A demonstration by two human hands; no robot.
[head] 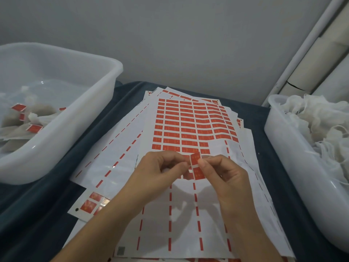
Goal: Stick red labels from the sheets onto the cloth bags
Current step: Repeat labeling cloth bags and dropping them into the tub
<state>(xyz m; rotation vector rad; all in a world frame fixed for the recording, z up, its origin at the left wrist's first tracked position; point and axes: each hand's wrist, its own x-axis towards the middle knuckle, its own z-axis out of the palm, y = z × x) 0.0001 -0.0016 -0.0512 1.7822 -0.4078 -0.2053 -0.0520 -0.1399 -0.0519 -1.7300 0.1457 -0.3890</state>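
A stack of white label sheets (187,127) lies in the middle of the dark cloth, the top one still carrying rows of red labels in its far half. Above its centre, my left hand (160,167) and my right hand (224,173) meet over one red label (194,159) lifted from the sheet. My right thumb and forefinger pinch its right edge, and my left fingertips pinch at its left edge. Cloth bags bearing red labels (28,120) lie in the left bin. Plain white cloth bags (321,120) fill the right bin.
A translucent white plastic bin (81,118) stands at the left and another bin (283,148) at the right, both close to the sheets. A dark blue cloth (37,220) covers the table. A grey wall and pale tubes (311,59) rise behind.
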